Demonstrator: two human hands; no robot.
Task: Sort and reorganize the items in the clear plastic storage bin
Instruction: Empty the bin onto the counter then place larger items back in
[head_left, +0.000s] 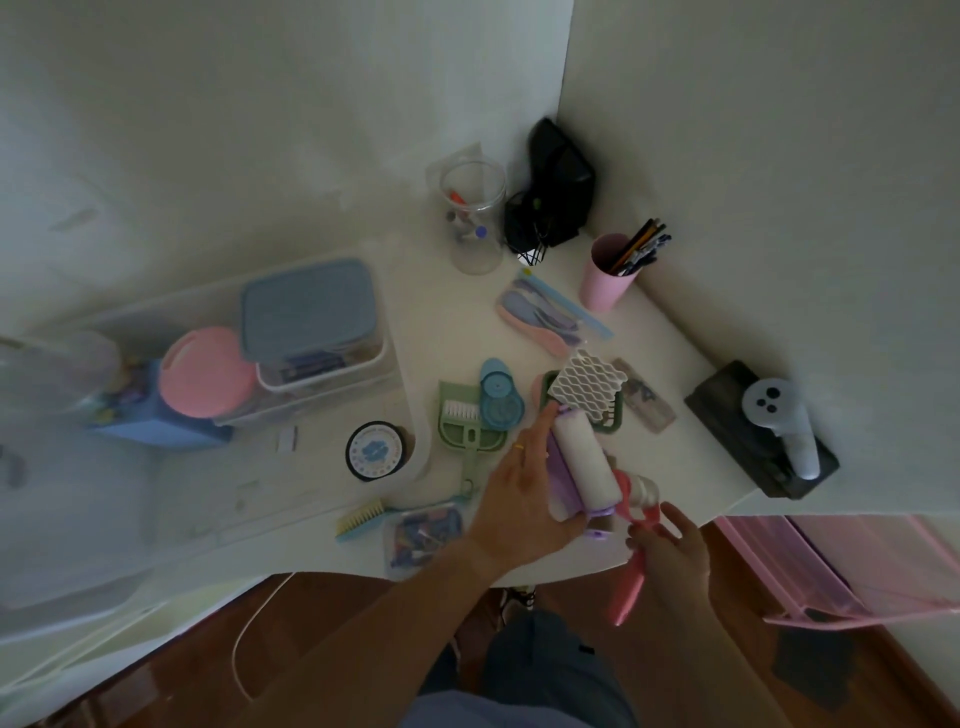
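Observation:
The clear plastic storage bin (218, 499) stands at the left of the white table, holding a blue-lidded box (309, 306), a pink round lid (205, 371) and a blue box (156, 421). My left hand (519, 499) grips a white lint roller with a purple frame (584, 467) above the table's front edge. My right hand (672, 551) holds a pink-handled lint roller (631, 577) just right of it, the handle pointing down off the table. The two rollers touch or overlap near their heads.
On the table lie a green mini dustpan with brush (467, 431), a blue round gadget (498, 400), a white honeycomb divider (589, 392), a black round tin (376, 451), a bag of clips (423, 532), a pink pencil cup (608, 275), a glass jar (470, 218) and a black tray (758, 431).

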